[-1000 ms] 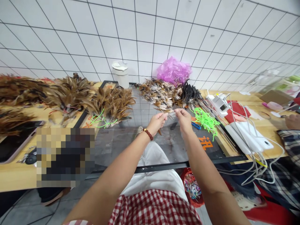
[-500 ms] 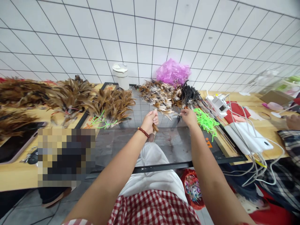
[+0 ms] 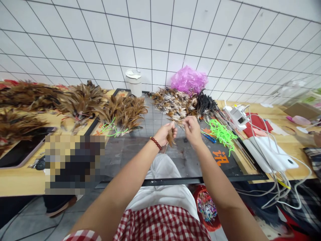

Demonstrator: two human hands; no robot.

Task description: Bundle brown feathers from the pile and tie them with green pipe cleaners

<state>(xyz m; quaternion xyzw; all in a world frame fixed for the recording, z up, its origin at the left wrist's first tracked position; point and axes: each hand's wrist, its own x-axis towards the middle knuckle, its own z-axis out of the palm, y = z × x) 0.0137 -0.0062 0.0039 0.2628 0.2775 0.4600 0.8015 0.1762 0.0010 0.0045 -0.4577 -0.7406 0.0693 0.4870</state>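
My left hand (image 3: 166, 132), with a dark red bead bracelet on its wrist, is closed on a small bunch of brown feathers (image 3: 171, 139) that hang down from its fingers. My right hand (image 3: 191, 129) is close beside it, fingers pinched at the top of the same bunch. Both hands hover over a glass tabletop (image 3: 140, 157), just in front of a loose pile of mixed brown and white feathers (image 3: 173, 102). Black feathers (image 3: 206, 103) lie at the pile's right.
Bundles of brown feathers (image 3: 120, 112) lie to the left. Green cords (image 3: 220, 130), thin metal rods, blue scissors (image 3: 208, 137), white devices with cables (image 3: 265, 150), a white cup (image 3: 134, 82) and a pink bag (image 3: 189, 80) surround the pile. A phone (image 3: 25, 147) lies far left. A red basket (image 3: 207, 204) sits below.
My right hand reached out to the feather pile and has come back to my left hand. The left hand now holds the brown feathers hanging down.
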